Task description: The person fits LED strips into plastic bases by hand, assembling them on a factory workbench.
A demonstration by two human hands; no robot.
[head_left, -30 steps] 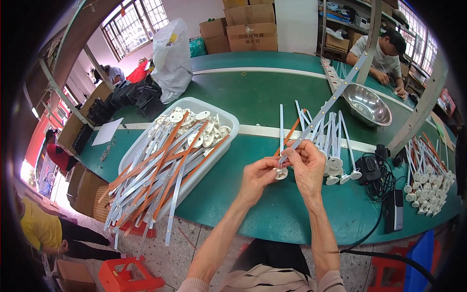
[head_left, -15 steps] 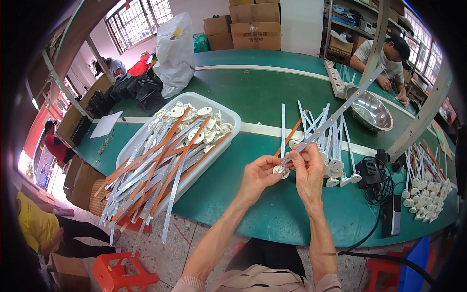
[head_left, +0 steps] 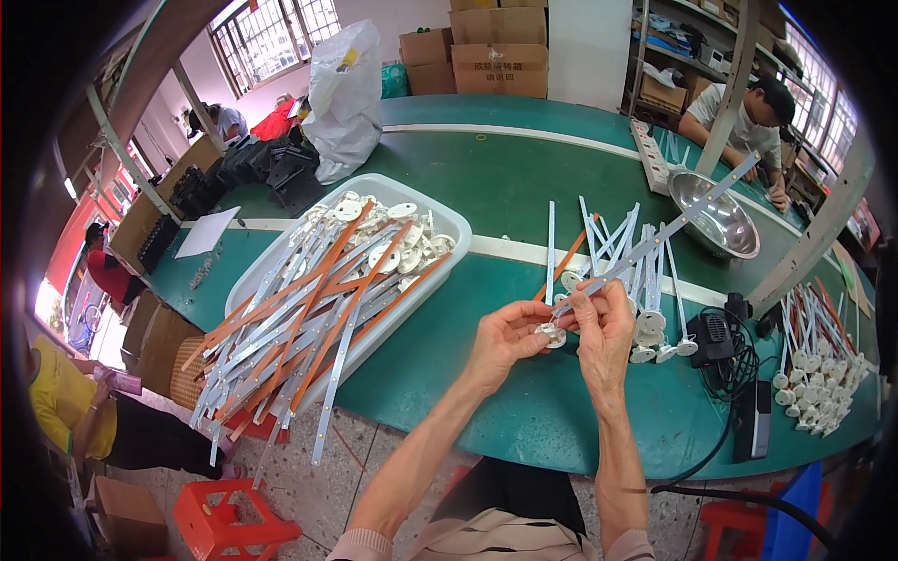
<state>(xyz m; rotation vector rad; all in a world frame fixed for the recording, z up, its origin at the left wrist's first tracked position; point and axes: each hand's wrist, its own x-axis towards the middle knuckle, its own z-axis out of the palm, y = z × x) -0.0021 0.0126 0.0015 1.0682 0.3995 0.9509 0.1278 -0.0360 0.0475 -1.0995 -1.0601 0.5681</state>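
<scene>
Over the near edge of the green table, my left hand pinches a small white round disc between thumb and fingertips. My right hand grips the lower end of a long pale LED strip dotted along its length. That strip slants up and away to the right, its low end close by the disc. Whether a wire joins the two is too small to make out. Just beyond my hands lie several strips with white discs at their near ends, partly hidden by my fingers.
A pale plastic tub at left overflows with strips and discs. At right are a black power adapter with cables, a metal bowl and another heap of discs. A co-worker sits across the table; another person stands left.
The strip in my right hand tips slightly lower at its far end. Both hands keep their hold. The person in yellow at left has lifted a pink object.
</scene>
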